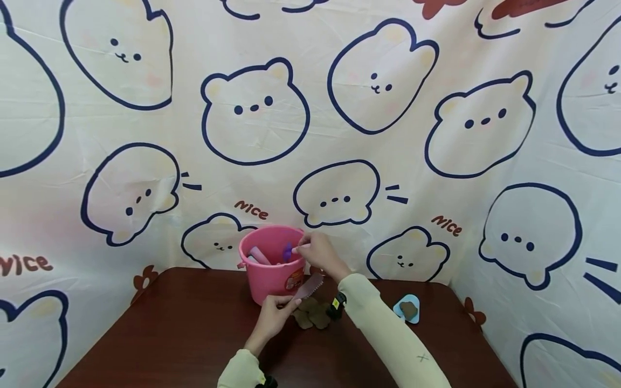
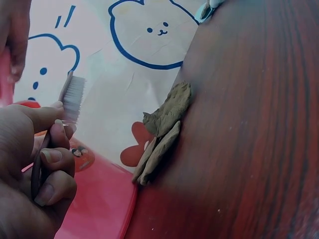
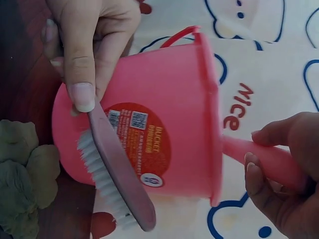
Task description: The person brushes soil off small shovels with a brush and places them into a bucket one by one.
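My left hand grips the handle of a mauve brush with white bristles, held in front of the pink bucket. My right hand is at the bucket's right rim. It holds a pink handle whose other end reaches over the bucket's mouth. A purple part shows at that end in the head view; its kind is unclear. Inside the bucket, a pale pink cylindrical piece leans against the left wall.
Flattened brown clay pieces lie together on the dark wooden table in front of the bucket. At the right, a light blue dish holds a brown lump. A cloth with bear drawings hangs behind the table.
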A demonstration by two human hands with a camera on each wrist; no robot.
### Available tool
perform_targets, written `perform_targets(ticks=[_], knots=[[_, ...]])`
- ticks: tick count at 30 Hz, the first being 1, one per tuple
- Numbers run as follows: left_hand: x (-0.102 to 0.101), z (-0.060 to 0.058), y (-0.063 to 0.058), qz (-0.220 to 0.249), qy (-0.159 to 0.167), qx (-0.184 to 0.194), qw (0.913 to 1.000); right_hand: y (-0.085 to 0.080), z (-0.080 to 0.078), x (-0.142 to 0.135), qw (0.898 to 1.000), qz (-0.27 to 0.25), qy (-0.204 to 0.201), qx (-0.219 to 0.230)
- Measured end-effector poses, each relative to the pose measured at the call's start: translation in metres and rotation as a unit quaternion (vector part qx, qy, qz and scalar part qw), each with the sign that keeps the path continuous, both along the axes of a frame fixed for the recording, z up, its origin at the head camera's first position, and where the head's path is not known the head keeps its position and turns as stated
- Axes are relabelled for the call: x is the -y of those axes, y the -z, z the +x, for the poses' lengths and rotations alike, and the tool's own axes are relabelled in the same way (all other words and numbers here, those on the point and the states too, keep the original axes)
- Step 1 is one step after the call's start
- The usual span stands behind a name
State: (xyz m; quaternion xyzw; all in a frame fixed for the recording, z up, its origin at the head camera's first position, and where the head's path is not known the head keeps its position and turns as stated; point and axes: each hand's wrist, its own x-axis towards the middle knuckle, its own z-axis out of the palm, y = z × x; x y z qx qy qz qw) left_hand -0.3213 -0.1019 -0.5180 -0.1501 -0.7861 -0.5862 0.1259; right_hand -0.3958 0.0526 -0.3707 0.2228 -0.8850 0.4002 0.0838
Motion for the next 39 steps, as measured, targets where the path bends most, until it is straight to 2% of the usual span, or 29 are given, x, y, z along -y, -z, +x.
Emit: perform_targets(ticks=[6,10,16,23,30,33,39], knots=[[-0.003,-0.001,0.000,-0.002,-0.005,0.022,0.9997,0.007,-0.012,0.014,1.000,0.025,-0.005,-0.005],[-0.003,0.000,-0.001,-0.006,-0.009,0.019,0.9998,0.009,-0.018,0.020,0.999,0.038,-0.007,-0.020],[-0.002,0.000,-0.002,-0.012,-0.001,0.020,0.9997,0.007,-0.024,0.028,0.996,0.086,-0.006,-0.035],[-0.003,0.000,-0.001,-0.012,0.004,0.025,0.9996,0.007,-0.030,0.035,0.994,0.104,0.002,-0.020],[-0.002,0.000,-0.001,-0.009,0.009,0.009,0.9999,0.009,-0.034,0.041,0.991,0.129,0.013,-0.023],[-0.001,0.000,0.000,-0.011,0.012,0.004,0.9999,0.010,-0.036,0.043,0.991,0.133,0.010,-0.011],[-0.001,-0.002,0.001,-0.013,0.011,0.020,0.9997,0.013,-0.037,0.044,0.991,0.135,0.005,0.017]])
